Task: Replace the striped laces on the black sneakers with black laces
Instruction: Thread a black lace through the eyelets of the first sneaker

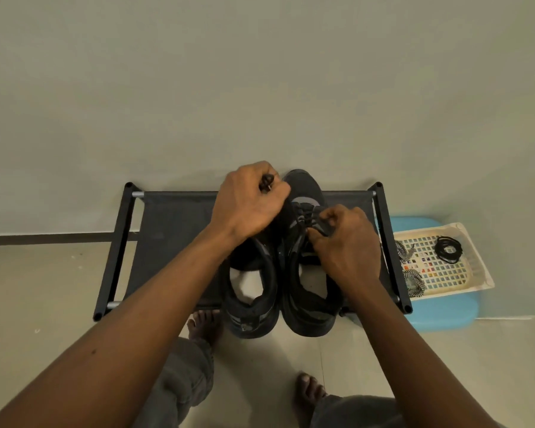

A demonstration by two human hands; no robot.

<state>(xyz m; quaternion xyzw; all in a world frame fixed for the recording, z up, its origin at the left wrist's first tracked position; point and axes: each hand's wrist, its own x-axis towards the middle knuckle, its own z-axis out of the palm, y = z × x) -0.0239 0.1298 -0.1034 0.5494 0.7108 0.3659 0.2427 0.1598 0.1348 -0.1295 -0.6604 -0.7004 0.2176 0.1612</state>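
**lace_newb:** How's that black lace [267,182] going to behave while threading? Where do you grab it?

**sole_swap:** I'd guess light, limp and floppy. It won't push through an eyelet unless you pinch right behind the stiff tip. Here the left hand [247,202] is fisted around one end, with the tip poking out by the thumb, held up beside the toe of the sneaker [306,193]. The right hand [346,242] has its fingers [328,216] curled in a pinch on the lace, right at that shoe's eyelets.

**lace_newb:** And the old ones?

**sole_swap:** The striped laces [413,281] are in the white basket [470,273] beside the rack [173,217], well apart from both hands. A spare black coil [448,249] lies near them. The second sneaker [250,304] sits touching the first. Can't tell its lacing, the left wrist covers it.
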